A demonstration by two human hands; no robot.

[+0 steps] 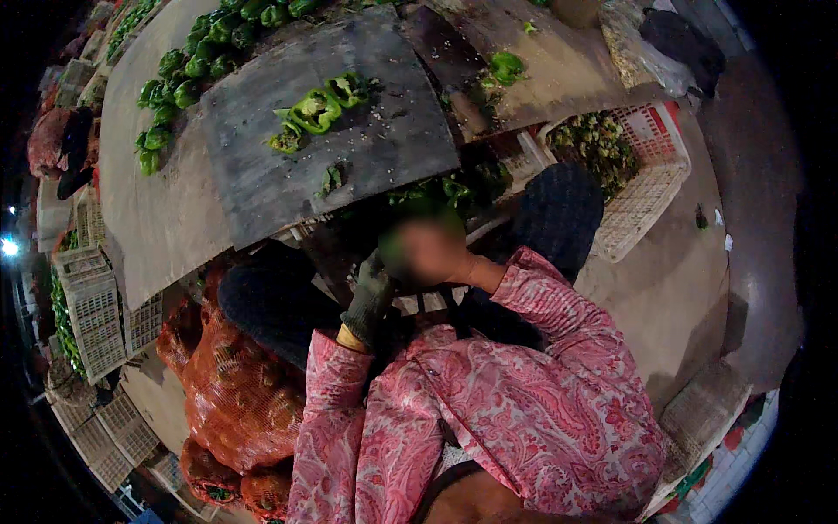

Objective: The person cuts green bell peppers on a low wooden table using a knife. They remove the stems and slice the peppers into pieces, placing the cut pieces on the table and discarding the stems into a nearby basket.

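Note:
My left hand (pixel 367 293), in a dark grey-green glove, is raised in front of my lap with its fingers curled. Against it, my bare right hand (pixel 441 253) is bent inward and looks closed. A blur covers the place where the two meet; a green tinge shows there, but what they hold cannot be made out. Just beyond them, green peppers (pixel 458 188) lie in shadow under the edge of a dark board (pixel 244 140). On that board rest cut-open green peppers (pixel 316 112) and a small green scrap (pixel 331 179), among scattered pale seeds.
Whole green peppers (pixel 196 65) are heaped at the far left. A white plastic crate (pixel 642 205) at the right holds greenish-yellow scraps. Full red mesh sacks (pixel 240 397) stand by my left knee. More crates (pixel 92 310) line the left. One green pepper (pixel 506 67) lies far right.

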